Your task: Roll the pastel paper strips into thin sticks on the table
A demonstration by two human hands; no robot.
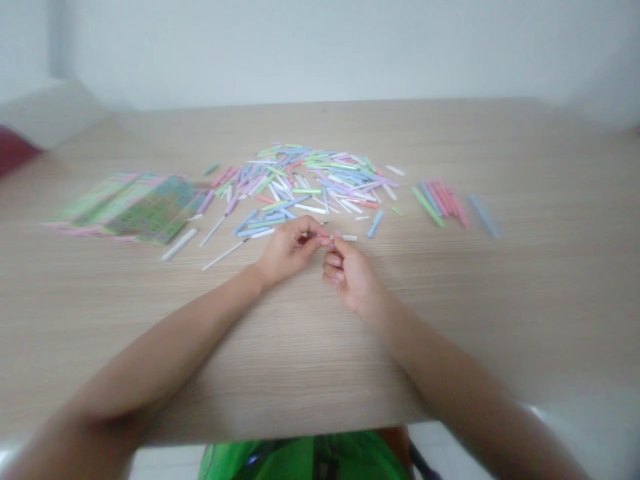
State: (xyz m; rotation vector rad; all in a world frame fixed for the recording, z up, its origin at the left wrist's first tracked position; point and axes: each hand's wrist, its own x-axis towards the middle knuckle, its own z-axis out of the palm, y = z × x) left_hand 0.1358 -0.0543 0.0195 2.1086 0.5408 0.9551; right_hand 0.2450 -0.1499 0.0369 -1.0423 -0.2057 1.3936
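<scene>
My left hand (294, 248) and my right hand (350, 270) meet just in front of a wide pile of coloured pen-like sticks (320, 177). Both are closed in a pinch, fingertips together, on a small pinkish piece whose shape is mostly covered by the fingers. A short white piece (350, 238) shows beside the right fingertips. Left of my left hand, a thin white stick (225, 255) with a dark tip lies on the table, and a thick white tube (179, 245) lies farther left.
On the wooden table (320, 373), flat green and pink printed packs (125, 208) lie at the left. A row of pink, blue and green tubes (443, 203) lies at the right, with a lone blue tube (483, 216) beyond. Behind the table stands a pale wall.
</scene>
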